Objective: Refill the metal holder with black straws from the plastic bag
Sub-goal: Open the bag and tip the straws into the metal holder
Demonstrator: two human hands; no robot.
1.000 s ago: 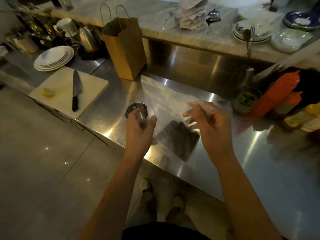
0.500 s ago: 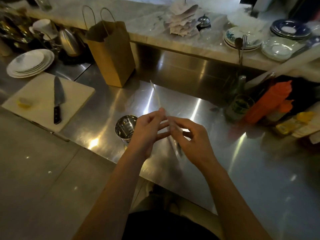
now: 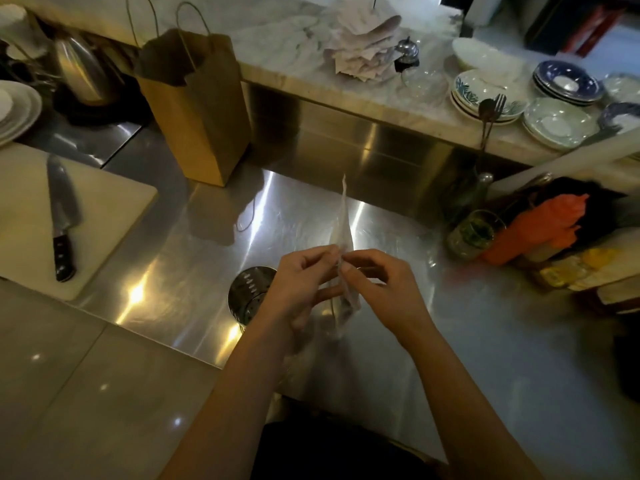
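A round, perforated metal holder [image 3: 247,294] stands upright near the front edge of the brushed stainless-steel counter [image 3: 485,341], its open mouth showing rows of holes in the inner wall. Just right of the holder the person's 2 hands meet above the counter. The left hand [image 3: 298,282], which hides the holder's right rim, has thumb and curled fingers pinched on a thin, clear plastic bag [image 3: 343,230]. The right hand [image 3: 384,285] pinches the same bag from the other side with thumb and forefinger, its other fingers loosely bent. The clear plastic bag is seen edge-on: a narrow point rises beyond the holder, away from the person, and the rest hangs down between the 2 hands towards the counter. In this dim light I cannot make out the straws inside it. Beyond the holder and to its left stands a tall brown paper bag [image 3: 201,109] with twine handles. Well left of the holder lies a pale rectangular cutting board [image 3: 27,220] with a black-handled kitchen knife [image 3: 60,216] on it, and past that a stack of white plates [image 3: 14,109] and a shiny metal kettle [image 3: 79,71]. Well right of the holder an orange squeeze bottle [image 3: 540,226] leans beside a small glass jar [image 3: 471,233]. Farther back from the holder, a marble ledge [image 3: 294,71] carries a heap of paper slips [image 3: 363,50] and stacked patterned dishes [image 3: 485,95].
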